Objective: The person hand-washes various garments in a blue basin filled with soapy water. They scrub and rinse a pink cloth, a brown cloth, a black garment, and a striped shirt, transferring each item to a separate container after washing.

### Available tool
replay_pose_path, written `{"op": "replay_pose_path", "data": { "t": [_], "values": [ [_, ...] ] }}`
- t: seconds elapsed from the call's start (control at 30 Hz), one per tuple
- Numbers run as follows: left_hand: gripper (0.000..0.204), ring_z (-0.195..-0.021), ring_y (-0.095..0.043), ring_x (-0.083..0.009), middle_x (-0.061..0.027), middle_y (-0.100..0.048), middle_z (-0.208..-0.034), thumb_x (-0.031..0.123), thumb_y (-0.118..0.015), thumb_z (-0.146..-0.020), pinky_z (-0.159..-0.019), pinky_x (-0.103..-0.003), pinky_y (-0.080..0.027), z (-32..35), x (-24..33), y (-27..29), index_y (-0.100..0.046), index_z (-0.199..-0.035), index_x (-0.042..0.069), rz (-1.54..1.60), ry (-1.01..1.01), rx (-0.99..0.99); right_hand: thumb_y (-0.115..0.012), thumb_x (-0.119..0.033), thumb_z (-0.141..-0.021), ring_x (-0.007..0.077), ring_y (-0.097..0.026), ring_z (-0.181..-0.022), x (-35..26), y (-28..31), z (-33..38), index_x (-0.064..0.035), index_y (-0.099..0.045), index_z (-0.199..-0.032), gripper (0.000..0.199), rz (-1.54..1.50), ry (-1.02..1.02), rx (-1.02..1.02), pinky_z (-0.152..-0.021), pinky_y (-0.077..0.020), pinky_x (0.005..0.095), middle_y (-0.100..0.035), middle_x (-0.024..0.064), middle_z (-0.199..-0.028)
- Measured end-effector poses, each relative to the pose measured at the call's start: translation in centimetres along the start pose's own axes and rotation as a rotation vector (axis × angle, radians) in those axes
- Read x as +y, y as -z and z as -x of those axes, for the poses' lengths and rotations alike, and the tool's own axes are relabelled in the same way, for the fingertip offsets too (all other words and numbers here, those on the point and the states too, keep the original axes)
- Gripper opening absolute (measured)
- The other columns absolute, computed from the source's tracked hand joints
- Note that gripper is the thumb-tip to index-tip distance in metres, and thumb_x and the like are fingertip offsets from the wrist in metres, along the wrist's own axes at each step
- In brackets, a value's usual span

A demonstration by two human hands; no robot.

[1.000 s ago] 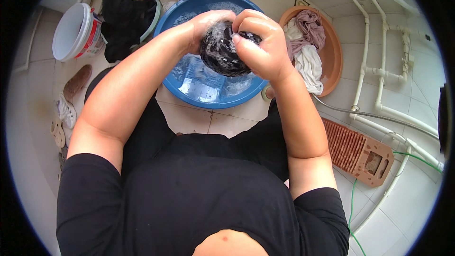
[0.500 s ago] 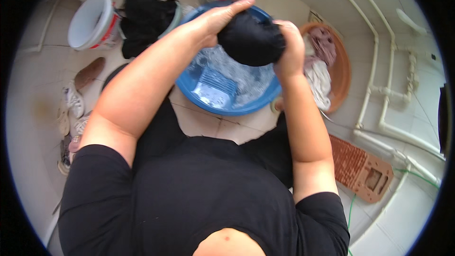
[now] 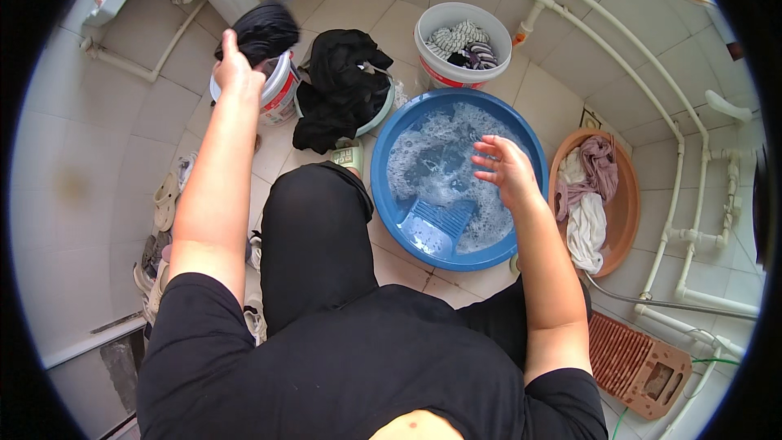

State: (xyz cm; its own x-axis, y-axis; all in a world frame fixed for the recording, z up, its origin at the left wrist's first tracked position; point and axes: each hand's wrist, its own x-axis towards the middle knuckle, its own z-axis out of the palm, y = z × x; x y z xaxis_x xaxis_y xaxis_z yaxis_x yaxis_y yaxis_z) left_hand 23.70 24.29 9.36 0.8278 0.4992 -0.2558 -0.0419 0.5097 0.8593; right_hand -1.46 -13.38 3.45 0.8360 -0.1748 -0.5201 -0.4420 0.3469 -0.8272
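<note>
One black cloth (image 3: 265, 31) is apparently going in the white bucket (image 3: 282, 96) left of the blue basin (image 3: 395, 224), your left hand (image 3: 236, 71) clutching, needing release, right hand (image 3: 510, 173) empty.

Assorted shoes (image 3: 166, 202) are sitting along the left wall (image 3: 90, 195). White pipes (image 3: 675, 187) are running along the tiled right wall (image 3: 631, 49). A grey hose (image 3: 676, 304) is curving near them. A brown ribbed board (image 3: 623, 356) is lying close by, a green cord (image 3: 717, 361) extending beside it.

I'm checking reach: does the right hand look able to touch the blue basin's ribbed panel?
Probably yes: the right hand looks empty over the blue basin, with nothing visible between it and the ribbed panel.
</note>
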Motion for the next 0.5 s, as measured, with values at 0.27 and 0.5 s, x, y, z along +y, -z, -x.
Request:
{"op": "replay_pose_path", "data": {
  "t": [0.27, 0.5],
  "values": [
    [0.06, -0.134, -0.017, -0.0367, -0.0164, -0.011, -0.147, 0.026, -0.043, -0.091, -0.101, -0.055, -0.03, 12.6, -4.3, -5.8, -0.016, -0.14, 0.005, -0.111, 0.392, -0.437, -0.051, -0.028, -0.087, 0.0226, -0.058, -0.093, 1.0, -0.6, -1.3, -0.0052, -0.053, -0.107, 0.031, 0.016, -0.072, 0.019, -0.073, -0.0486, 0.0354, -0.059, 0.0115, -0.106],
    [0.038, -0.109, -0.045, -0.0276, -0.0112, -0.047, -0.116, 0.025, -0.049, -0.088, -0.092, -0.044, -0.039, 20.1, -9.5, -7.0, -0.043, -0.12, 0.005, -0.094, 0.781, -0.37, -0.051, -0.03, -0.085, 0.0189, -0.056, -0.09, 4.5, -0.3, -5.9, -0.0072, -0.053, -0.108, 0.033, 0.287, -0.172, 0.075, -0.07, -0.0468, 0.0325, -0.059, 0.0078, -0.103]
  ]
}}
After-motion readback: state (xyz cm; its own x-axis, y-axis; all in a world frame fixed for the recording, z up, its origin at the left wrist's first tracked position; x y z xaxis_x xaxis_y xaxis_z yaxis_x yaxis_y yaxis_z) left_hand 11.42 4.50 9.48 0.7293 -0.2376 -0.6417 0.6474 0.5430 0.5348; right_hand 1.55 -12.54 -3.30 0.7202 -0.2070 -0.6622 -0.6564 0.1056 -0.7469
